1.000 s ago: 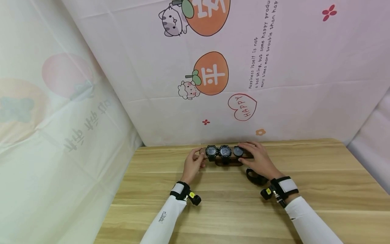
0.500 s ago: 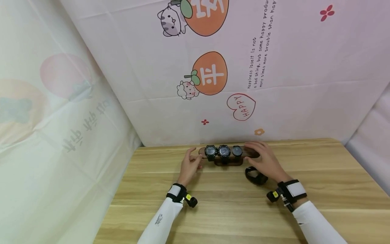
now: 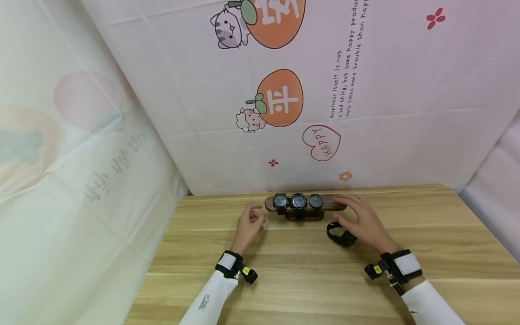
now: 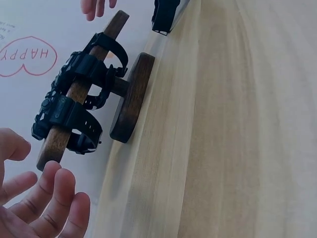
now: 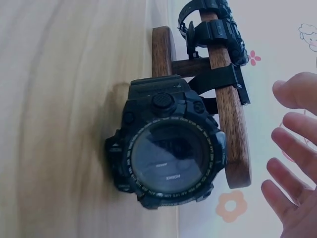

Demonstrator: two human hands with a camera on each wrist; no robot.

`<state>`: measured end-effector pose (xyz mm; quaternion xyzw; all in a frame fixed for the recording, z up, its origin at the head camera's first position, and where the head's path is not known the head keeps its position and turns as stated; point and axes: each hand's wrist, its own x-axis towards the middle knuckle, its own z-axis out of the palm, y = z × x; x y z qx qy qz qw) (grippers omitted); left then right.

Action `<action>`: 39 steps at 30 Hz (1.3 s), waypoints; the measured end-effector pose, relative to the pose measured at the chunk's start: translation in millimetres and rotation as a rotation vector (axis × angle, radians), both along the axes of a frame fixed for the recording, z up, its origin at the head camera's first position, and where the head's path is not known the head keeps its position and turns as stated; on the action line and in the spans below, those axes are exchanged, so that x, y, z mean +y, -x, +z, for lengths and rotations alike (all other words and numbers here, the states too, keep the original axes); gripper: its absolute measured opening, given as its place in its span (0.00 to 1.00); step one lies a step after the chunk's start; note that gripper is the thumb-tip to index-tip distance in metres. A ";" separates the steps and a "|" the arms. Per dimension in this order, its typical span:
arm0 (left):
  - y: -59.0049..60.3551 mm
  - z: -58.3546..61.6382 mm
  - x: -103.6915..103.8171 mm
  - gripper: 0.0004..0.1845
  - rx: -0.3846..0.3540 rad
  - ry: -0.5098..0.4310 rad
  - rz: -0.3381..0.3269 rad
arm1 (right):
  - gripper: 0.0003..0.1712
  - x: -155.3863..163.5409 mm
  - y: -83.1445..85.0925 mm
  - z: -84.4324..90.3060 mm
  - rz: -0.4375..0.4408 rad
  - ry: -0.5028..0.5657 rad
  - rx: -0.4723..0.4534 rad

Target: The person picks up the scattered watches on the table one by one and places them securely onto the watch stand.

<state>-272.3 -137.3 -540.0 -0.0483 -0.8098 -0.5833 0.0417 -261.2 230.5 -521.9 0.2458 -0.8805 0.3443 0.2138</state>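
Neither hand grips anything. With fingers loosely spread, the right hand (image 3: 363,220) hovers just beside the right end of the wooden watch stand (image 3: 335,203), while the left hand (image 3: 248,224), its fingers relaxed and slightly curled, sits near the stand's left end, not touching it. Three black watches (image 3: 299,202) are strapped side by side round the stand's horizontal bar, towards its left half. A fourth black watch (image 3: 340,234) lies on the wooden table (image 3: 308,275) just in front of the stand's right end, close under the right hand; the right wrist view shows its round dial (image 5: 171,161) facing up. Behind the stand hangs a cartoon-printed cloth backdrop (image 3: 284,90).
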 end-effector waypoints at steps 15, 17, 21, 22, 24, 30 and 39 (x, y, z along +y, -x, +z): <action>-28.1 6.6 -0.5 0.15 0.038 0.023 -0.062 | 0.31 16.6 -32.1 -10.5 -0.041 -0.051 -0.005; -30.9 5.1 -1.6 0.15 0.054 0.039 -0.068 | 0.31 18.4 -34.7 -12.2 -0.044 -0.055 -0.020; -36.5 3.0 -2.9 0.14 0.078 0.081 -0.077 | 0.30 20.4 -38.0 -14.4 -0.036 -0.068 -0.038; -37.8 2.5 -3.1 0.13 0.079 0.089 -0.077 | 0.30 20.8 -38.7 -14.8 -0.032 -0.071 -0.040; -40.2 2.2 -3.0 0.11 0.085 0.097 -0.082 | 0.30 21.5 -40.2 -15.3 -0.022 -0.072 -0.051; -46.1 3.7 -3.5 0.09 0.077 0.095 -0.100 | 0.35 23.8 -43.7 -20.0 -0.007 -0.091 -0.125; -50.1 6.9 -0.2 0.08 0.091 0.096 -0.127 | 0.27 22.3 -43.8 -27.2 -0.007 -0.113 -0.146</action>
